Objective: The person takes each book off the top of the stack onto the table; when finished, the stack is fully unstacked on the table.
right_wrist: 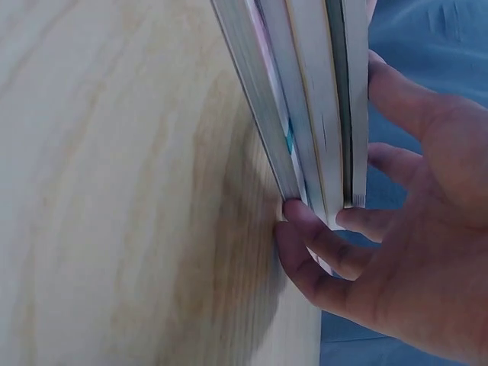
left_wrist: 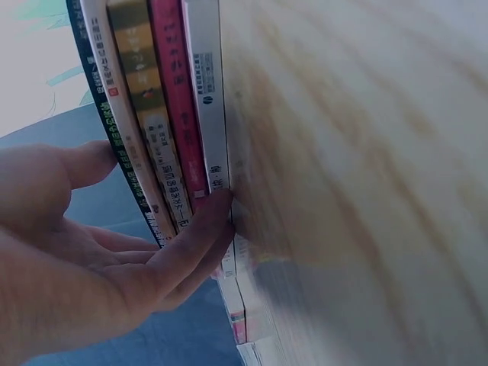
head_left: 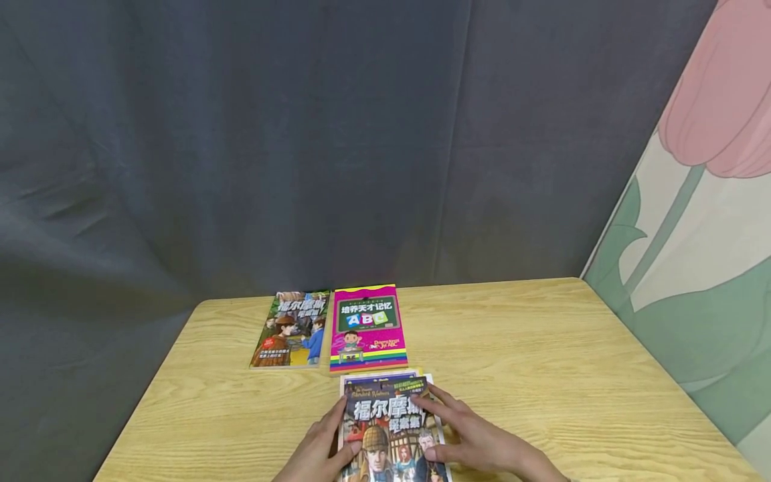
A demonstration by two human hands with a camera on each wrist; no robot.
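A stack of several books lies near the front of the table, its top cover showing a figure in a checked cap. My left hand holds the stack's left side, thumb at the top cover; in the left wrist view its fingertips touch the spines, which are white, pink, yellow and dark. On the opposite side my right hand holds the stack, with the thumb and a finger over the cover. Its lower fingers touch the page edges in the right wrist view. The books' edges are roughly aligned.
Behind the stack, a pink ABC book lies flat beside a detective-style book on the wooden table. A dark curtain hangs along the back. On the right stands a panel with a tulip pattern.
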